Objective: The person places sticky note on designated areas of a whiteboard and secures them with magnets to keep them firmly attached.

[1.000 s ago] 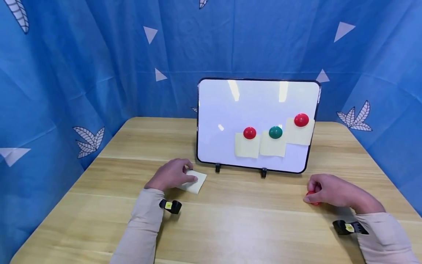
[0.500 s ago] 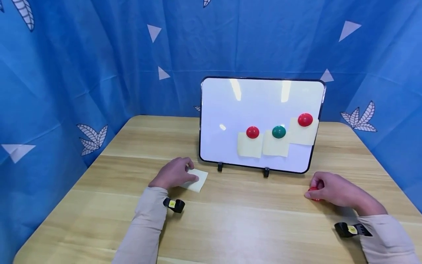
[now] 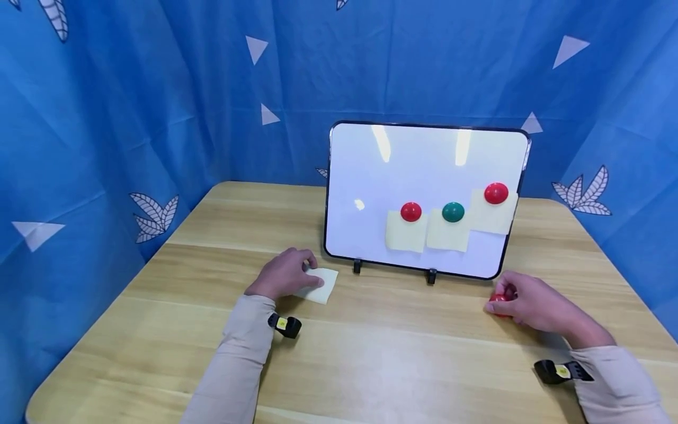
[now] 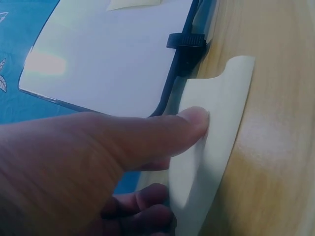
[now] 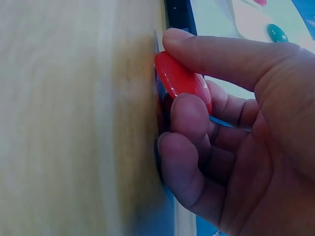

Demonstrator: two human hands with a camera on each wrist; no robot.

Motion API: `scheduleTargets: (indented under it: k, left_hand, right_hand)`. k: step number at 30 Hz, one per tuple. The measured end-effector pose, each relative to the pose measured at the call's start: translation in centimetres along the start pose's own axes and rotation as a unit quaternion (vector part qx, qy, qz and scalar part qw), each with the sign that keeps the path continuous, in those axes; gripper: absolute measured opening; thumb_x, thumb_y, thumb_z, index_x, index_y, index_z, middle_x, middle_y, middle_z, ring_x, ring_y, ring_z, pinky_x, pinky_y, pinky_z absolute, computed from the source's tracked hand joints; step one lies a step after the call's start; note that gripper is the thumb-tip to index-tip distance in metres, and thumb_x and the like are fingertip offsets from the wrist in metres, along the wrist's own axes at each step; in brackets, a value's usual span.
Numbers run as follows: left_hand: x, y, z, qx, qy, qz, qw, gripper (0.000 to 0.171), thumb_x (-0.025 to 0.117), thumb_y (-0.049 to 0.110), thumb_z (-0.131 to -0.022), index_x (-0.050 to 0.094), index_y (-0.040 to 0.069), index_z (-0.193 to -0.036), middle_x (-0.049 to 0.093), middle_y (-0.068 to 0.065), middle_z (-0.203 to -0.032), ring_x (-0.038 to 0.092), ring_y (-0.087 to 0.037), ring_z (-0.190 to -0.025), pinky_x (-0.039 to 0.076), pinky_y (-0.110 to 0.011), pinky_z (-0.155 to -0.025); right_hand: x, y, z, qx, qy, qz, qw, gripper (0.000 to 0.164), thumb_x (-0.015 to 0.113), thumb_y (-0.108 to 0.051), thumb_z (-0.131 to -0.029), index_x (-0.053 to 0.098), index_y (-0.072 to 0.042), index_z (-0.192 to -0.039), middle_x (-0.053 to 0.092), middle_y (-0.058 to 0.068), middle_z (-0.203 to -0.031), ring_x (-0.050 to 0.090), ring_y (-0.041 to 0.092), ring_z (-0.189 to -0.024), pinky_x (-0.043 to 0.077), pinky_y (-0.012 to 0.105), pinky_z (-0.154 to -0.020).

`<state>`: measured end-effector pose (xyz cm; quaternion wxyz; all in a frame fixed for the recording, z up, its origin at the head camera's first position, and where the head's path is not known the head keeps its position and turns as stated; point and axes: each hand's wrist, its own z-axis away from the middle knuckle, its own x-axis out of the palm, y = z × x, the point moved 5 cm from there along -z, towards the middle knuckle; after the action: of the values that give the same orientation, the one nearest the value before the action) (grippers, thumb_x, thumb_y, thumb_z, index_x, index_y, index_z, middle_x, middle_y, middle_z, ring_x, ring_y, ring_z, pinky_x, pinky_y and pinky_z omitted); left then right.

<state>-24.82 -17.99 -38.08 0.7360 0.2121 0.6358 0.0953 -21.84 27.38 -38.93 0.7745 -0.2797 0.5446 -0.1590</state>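
My left hand [image 3: 286,274] pinches a pale yellow paper note [image 4: 216,98] close over the table, left of the whiteboard's lower corner. Its thumb lies on the note's face, and the paper bends in the left wrist view. At the right, my right hand [image 3: 540,303] grips a round red magnet [image 5: 179,76] between thumb and curled fingers, low over the table. Behind both hands stands the whiteboard [image 3: 371,176], on it three pale notes. A red magnet [image 3: 411,212], a green magnet [image 3: 452,212] and another red magnet [image 3: 496,193] sit at the notes' upper parts.
Small black feet [image 3: 431,276] hold the whiteboard up on the wooden table [image 3: 402,353]. A blue curtain [image 3: 212,70] with leaf and triangle prints surrounds the table's back and sides. Each wrist wears a black strap with a camera.
The right hand has lifted the red magnet slightly and moved it toward the whiteboard. The left hand keeps its pinch on the note. The whole head view has shifted a little.
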Motion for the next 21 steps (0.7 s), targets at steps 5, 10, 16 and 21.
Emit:
scheduleTargets:
  k: [5,10,16,21]
  left_hand:
    - [0.4,0.1,0.0,0.016,0.008,0.008,0.9998,0.023,0.081,0.033,-0.083,0.07,0.019,-0.097,0.059,-0.001,-0.099,0.052,-0.019,-0.091,0.047,-0.039,-0.079]
    - [0.3,0.4,-0.2,0.031,0.037,0.009,0.9988,0.017,0.08,0.034,-0.084,0.068,0.023,-0.088,0.056,0.0,-0.096,0.051,-0.018,-0.085,0.045,-0.037,-0.074]
    - [-0.8,0.8,-0.2,0.05,0.095,0.037,0.9935,0.017,0.075,0.036,-0.09,0.063,0.023,-0.09,0.067,0.005,-0.094,0.058,-0.015,-0.08,0.047,-0.037,-0.07]
    - [-1.2,0.7,-0.1,0.044,0.113,0.057,0.991,0.022,0.073,0.04,-0.092,0.06,0.023,-0.099,0.068,0.002,-0.091,0.059,-0.016,-0.074,0.046,-0.036,-0.066]
  right_hand:
    - [0.3,0.3,0.0,-0.01,-0.002,-0.006,1.0,0.041,0.079,-0.038,-0.086,0.054,-0.007,-0.096,0.053,0.006,-0.081,0.053,0.022,-0.067,0.044,0.029,-0.055]
    - [0.2,0.3,0.0,-0.017,0.004,-0.001,1.0,0.04,0.078,-0.038,-0.087,0.054,-0.007,-0.096,0.054,0.005,-0.078,0.054,0.021,-0.065,0.043,0.029,-0.054]
    - [0.3,0.4,0.1,-0.005,-0.006,0.003,1.0,0.041,0.077,-0.041,-0.088,0.055,-0.008,-0.098,0.053,0.005,-0.079,0.052,0.022,-0.068,0.041,0.029,-0.056]
    - [0.4,0.2,-0.1,-0.006,-0.011,0.003,1.0,0.04,0.076,-0.041,-0.088,0.055,-0.008,-0.098,0.053,0.006,-0.08,0.052,0.023,-0.069,0.04,0.029,-0.056]
